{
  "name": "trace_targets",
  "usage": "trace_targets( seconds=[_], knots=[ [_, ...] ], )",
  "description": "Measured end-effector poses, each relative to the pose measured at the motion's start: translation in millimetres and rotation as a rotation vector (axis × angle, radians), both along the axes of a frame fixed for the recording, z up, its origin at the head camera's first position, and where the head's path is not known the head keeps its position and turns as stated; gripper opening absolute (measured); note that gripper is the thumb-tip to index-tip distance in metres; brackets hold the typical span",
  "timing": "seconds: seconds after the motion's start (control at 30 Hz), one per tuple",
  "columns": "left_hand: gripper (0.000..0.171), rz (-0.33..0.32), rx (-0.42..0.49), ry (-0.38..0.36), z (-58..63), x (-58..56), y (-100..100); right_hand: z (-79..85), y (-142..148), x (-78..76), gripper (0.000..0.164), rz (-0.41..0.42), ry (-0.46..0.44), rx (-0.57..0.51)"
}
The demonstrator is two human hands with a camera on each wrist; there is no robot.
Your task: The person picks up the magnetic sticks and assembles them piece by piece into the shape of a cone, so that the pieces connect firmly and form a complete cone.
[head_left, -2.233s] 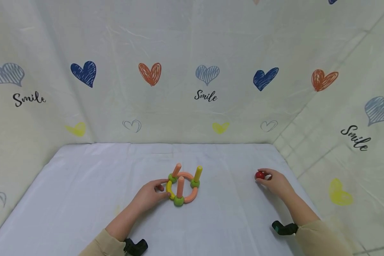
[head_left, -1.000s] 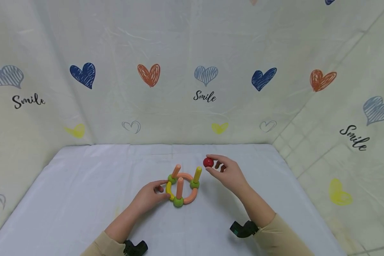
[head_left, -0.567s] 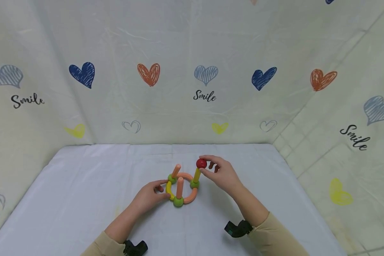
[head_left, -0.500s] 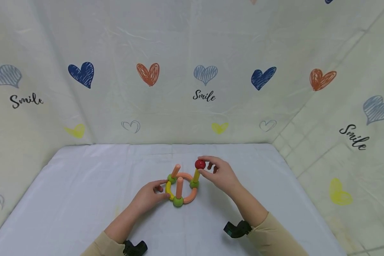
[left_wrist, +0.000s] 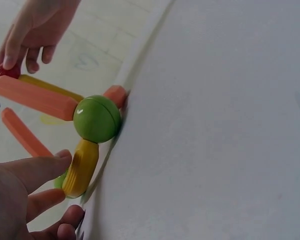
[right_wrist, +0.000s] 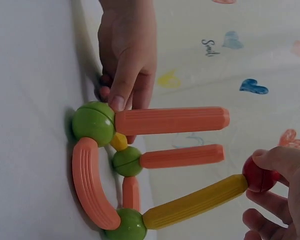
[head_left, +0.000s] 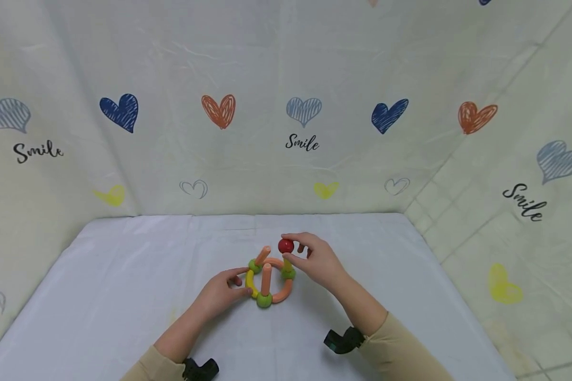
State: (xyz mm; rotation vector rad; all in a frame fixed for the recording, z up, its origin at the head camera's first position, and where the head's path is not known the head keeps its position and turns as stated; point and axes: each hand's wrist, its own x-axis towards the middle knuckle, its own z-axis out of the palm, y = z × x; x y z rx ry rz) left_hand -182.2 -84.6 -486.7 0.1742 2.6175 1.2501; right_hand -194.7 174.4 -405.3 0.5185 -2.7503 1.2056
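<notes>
A ring of curved rods and green balls lies on the table. My left hand steadies it from the left, thumb and fingers around the curved yellow rod. Two straight orange rods stand up from the ring, and a straight yellow rod rises from its right-hand green ball. Between thumb and fingertips, my right hand pinches a red ball. That ball sits against the top end of the yellow rod, which leans inward over the ring.
The table is covered with a white cloth. Behind it hangs a pale curtain printed with hearts and "Smile". A dark wrist camera sits on the right wrist, another camera on the left.
My right hand has carried the red ball from the right side of the table onto the yellow rod's top, then leftward, tilting the rod inward. The left hand stays at the ring.
</notes>
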Motion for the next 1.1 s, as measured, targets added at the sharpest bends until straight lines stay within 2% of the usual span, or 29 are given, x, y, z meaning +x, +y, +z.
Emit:
trace_targets(
  seconds=[0.2,0.37,0.47,0.57,0.7,0.87,1.1],
  knots=[
    [0.055,0.043,0.045,0.010,1.9,-3.0,-5.2,-0.9,-1.7,-1.4,0.042,-0.005,0.002,0.012],
    [0.047,0.076,0.079,0.098,12.9,-10.9,-4.2,-0.7,-2.5,-2.2,0.042,-0.001,0.012,0.015],
    [0.046,0.049,0.093,0.164,21.9,-17.9,0.3,-1.0,-3.0,-2.8,0.042,0.005,0.020,0.012],
    [0.046,-0.005,0.106,0.201,29.8,-23.7,5.9,-1.2,-3.2,-3.1,0.042,0.006,0.016,0.002],
    [0.046,-0.066,0.107,0.193,35.0,-29.5,12.6,-1.8,-3.6,-3.5,0.042,0.008,-0.002,-0.007],
    [0.043,-0.126,0.092,0.194,35.3,-34.9,19.3,-1.9,-4.0,-3.7,0.042,0.011,0.004,-0.003],
    [0.034,-0.125,0.105,0.187,33.8,-40.0,24.6,-0.4,-4.9,-4.7,0.042,0.011,0.008,-0.004]
  ],
)
